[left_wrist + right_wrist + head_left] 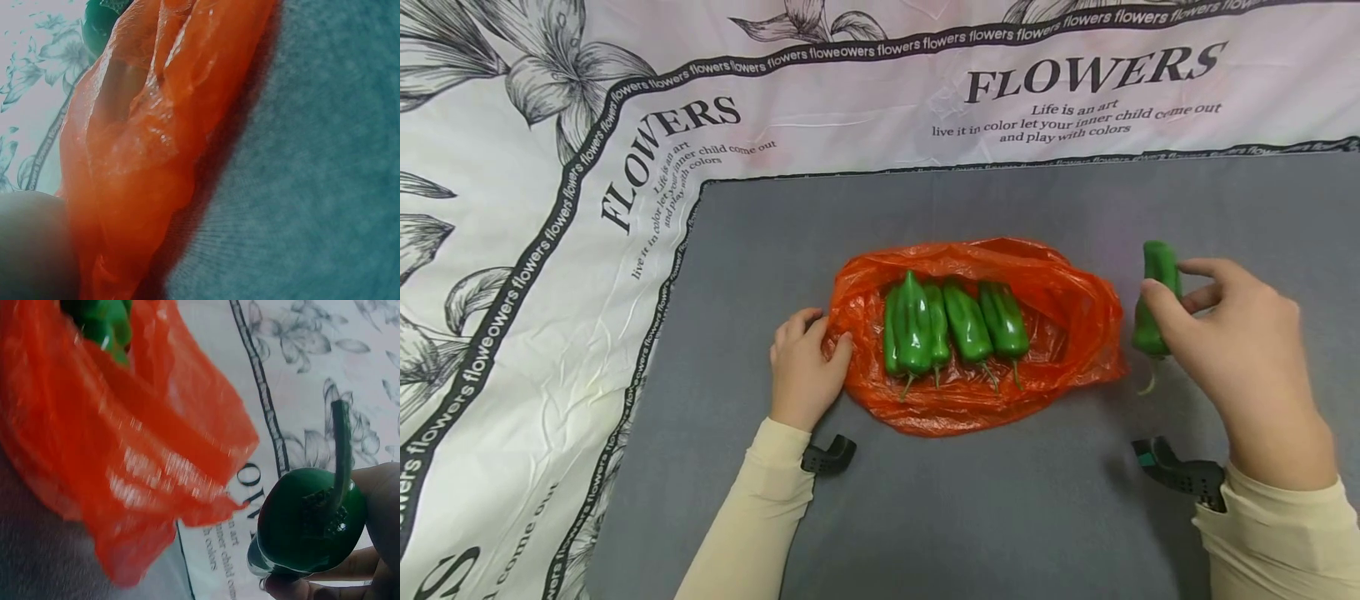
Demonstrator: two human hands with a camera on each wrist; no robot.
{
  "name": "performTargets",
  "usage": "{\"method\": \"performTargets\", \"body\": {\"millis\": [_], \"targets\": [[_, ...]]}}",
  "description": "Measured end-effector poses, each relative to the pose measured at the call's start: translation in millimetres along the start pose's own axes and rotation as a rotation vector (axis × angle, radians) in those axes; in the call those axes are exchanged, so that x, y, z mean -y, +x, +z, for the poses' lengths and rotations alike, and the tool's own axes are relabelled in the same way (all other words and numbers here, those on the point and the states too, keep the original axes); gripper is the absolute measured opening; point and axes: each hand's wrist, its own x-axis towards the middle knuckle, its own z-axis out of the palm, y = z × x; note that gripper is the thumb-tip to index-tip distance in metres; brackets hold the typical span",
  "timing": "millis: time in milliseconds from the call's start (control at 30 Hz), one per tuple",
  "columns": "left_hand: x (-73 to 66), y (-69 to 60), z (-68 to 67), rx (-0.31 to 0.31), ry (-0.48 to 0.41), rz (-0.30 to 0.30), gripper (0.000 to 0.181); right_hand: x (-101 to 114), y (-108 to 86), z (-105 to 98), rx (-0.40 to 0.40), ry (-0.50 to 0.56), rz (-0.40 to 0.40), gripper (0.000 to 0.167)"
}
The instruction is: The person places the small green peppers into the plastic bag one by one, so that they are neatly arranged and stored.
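Observation:
An orange-red plastic bag [947, 417] lies opened on the grey cloth, with several green peppers [912, 325] side by side in it, stems toward me. At the bag's left rim my left hand [807, 362] pinches the plastic between thumb and fingers. To the right of the bag, my right hand [1247, 350] holds one green pepper [1159, 275] between thumb and fingers, apart from the bag. In the right wrist view that pepper [306, 531] shows its stem end. The left wrist view shows mostly the bag's side [137, 162]; the left fingertips are largely hidden.
The grey cloth [940, 517] spreads around the bag. Beyond it and at the left runs a white cloth border [850, 125] with printed flowers and lettering. Dark wrist-worn devices [829, 456] sit by both sleeves.

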Motion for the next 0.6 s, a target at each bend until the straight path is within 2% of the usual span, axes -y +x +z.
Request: {"method": "performTargets", "body": {"millis": [200,600], "targets": [[0.3,-0.3,0.7,0.002,-0.006,-0.004,0.037,15,0.5,1,0.03,-0.044,-0.016,0.079],[0.9,-1.5,-0.1,0.014,-0.008,-0.013,0.037,40,-10.3,8,0.066,-0.004,-0.11,0.069]]}}
